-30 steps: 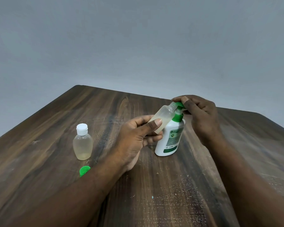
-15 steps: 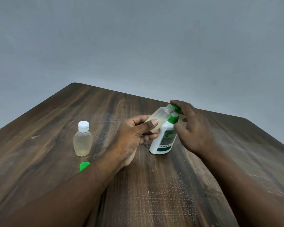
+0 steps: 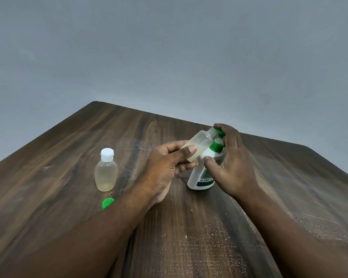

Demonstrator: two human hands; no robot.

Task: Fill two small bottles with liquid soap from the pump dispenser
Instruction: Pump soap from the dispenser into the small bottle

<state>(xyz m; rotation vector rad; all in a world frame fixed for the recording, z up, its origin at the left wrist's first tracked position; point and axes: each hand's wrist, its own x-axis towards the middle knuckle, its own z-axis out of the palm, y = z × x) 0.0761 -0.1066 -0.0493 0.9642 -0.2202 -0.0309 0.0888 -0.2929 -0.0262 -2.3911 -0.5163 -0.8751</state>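
**Left hand tilting an open bottle to the pump, right hand wrapped on the dispenser**

The left hand [image 3: 165,163] is gripping the uncapped small bottle [image 3: 199,144], with the thumb lying across its lower body and the fingers curling round from underneath. The bottle is leaning up and to the right out of the fingers, and its open threaded mouth is sitting right against the green pump head [image 3: 219,131]. Pale, cloudy liquid is pooling at the bottle's lower end, next to the thumb.

The right hand [image 3: 234,163] is curling round the pump dispenser [image 3: 197,178]. Its index finger is arching over the top of the pump head, while the thumb is pressing on the white body just below the green collar. The other fingers are going round the far side, where they are hidden. Whether the pump head is being pushed down cannot be told. The dispenser is standing upright on the wooden table [image 3: 68,157], directly under the right palm and just right of the left fingertips.

Well to the left of the left hand, the capped small bottle [image 3: 106,175] is standing upright, carrying a white cap and holding yellowish liquid in its lower part. Nearer the camera than that bottle, a green cap [image 3: 107,203] is lying on the table just beside the left forearm, which is partly hiding it. A plain grey wall [image 3: 169,57] is filling the space beyond the table's far edge.
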